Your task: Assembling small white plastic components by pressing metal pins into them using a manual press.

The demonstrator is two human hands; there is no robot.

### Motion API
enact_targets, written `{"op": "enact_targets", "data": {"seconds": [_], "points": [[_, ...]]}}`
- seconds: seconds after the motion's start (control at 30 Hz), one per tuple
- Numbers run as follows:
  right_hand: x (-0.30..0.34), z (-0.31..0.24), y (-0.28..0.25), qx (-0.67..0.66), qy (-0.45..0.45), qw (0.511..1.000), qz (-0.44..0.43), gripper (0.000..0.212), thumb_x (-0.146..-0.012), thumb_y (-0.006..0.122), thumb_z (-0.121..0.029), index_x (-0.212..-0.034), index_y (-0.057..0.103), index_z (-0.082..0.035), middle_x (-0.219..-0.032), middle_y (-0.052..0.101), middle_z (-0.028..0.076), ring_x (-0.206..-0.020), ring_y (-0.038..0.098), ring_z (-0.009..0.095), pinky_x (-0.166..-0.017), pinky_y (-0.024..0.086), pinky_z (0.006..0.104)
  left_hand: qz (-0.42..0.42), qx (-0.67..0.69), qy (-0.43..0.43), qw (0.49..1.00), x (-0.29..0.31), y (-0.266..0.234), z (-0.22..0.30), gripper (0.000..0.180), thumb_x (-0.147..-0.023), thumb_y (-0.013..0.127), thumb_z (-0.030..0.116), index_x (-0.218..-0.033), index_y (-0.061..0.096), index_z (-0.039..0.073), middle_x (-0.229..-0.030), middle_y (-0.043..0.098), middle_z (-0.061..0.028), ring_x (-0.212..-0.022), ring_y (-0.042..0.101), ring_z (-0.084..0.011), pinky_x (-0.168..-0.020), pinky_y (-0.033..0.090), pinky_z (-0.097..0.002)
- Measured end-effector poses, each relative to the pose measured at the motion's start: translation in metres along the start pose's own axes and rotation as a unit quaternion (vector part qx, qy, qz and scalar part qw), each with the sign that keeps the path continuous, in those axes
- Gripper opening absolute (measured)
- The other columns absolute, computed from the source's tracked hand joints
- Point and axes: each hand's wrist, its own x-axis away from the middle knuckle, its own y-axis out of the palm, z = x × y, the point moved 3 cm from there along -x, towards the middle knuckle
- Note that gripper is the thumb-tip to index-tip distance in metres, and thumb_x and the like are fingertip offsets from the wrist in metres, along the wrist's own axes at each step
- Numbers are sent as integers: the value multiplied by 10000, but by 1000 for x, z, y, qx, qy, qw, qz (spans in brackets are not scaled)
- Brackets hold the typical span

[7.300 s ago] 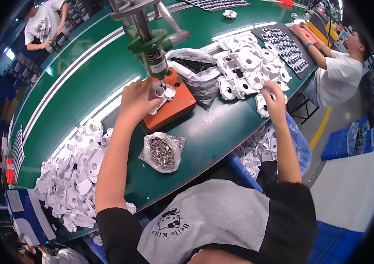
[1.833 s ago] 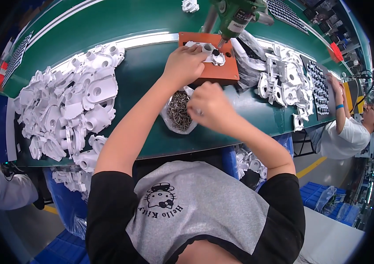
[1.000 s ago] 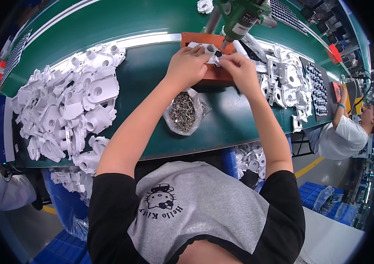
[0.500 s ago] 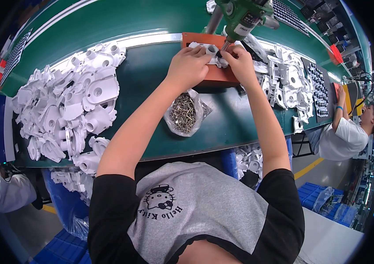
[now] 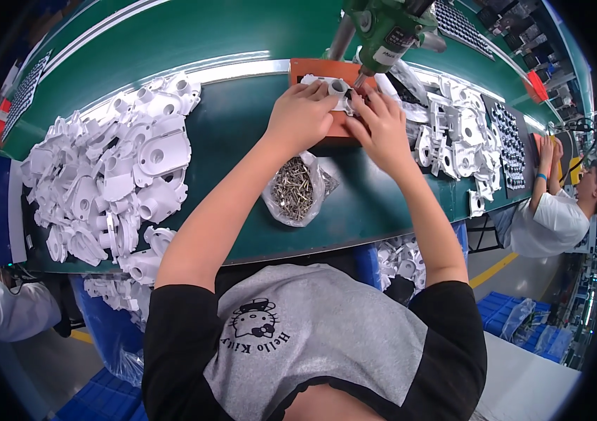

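A white plastic part [image 5: 338,85] with a round tube sits on the orange fixture block [image 5: 340,125], under the green machine head [image 5: 384,38]. My left hand [image 5: 300,118] is closed on the left side of this part, its fingers pressing it. My right hand [image 5: 385,130] is at the part's right end with its fingers stretched and the thumb apart. Its fingertips are close to the spindle tip [image 5: 363,77] and a small dark piece, partly hidden. In front of the fixture, an open plastic bag holds many screws [image 5: 292,189].
White plastic parts [image 5: 112,165] are heaped on the left of the green table [image 5: 228,133]; more [image 5: 463,140] lie at the right. Beyond these stands a tray of small black pieces [image 5: 511,144]. Blue bins [image 5: 105,323] stand below the table edge. A co-worker [image 5: 547,217] sits at the far right.
My right hand has gone from a pinch beside the spindle tip to spread fingers, slightly lower and nearer me. My left hand stays on the white part. The co-worker's hands have come together.
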Motion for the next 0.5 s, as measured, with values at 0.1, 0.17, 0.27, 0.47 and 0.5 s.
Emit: {"op": "enact_targets", "data": {"seconds": [0.1, 0.17, 0.27, 0.47, 0.5], "points": [[14, 30, 5, -90, 49, 995, -5, 417, -886, 529, -244, -1259, 528, -57, -1363, 447, 148, -1196, 439, 292, -1003, 310, 357, -17, -2, 2, 1000, -1, 0, 0, 145, -732, 526, 109, -846, 597, 54, -1079, 632, -139, -989, 603, -278, -905, 447, -389], [-2, 74, -5, -258, 148, 952, 70, 414, -910, 480, -229, -1270, 511, -26, -1324, 492, 134, -1178, 466, 265, -1015, 311, 348, -23, 0, -9, 1000, 1, -5, -3, 146, -732, 527, 113, -844, 599, 54, -1091, 629, -138, -998, 601, -276, -912, 444, -392], [-94, 171, -41, -575, 182, 758, 251, 342, -925, 428, -213, -1176, 563, -24, -1187, 579, 121, -1048, 547, 211, -958, 397, 362, -55, 0, -14, 998, 1, -7, -2, 142, -733, 527, 118, -835, 601, 54, -1119, 620, -134, -1010, 600, -269, -924, 440, -397], [-271, 372, -102, -594, 224, 741, 217, 293, -895, 473, -234, -1110, 544, -47, -1070, 552, 91, -929, 523, 198, -856, 382, 355, -37, -8, 5, 999, -1, -2, 0, 131, -725, 534, 112, -818, 593, 41, -1110, 622, -126, -1027, 593, -267, -927, 441, -393], [-261, 480, -210, -517, 230, 786, 249, 284, -886, 488, -256, -1075, 551, -54, -1021, 550, 78, -876, 517, 181, -805, 381, 335, -19, 40, 51, 998, -17, 13, 18, 145, -723, 544, 113, -833, 599, 37, -1085, 630, -147, -1039, 594, -269, -923, 436, -389]]}}
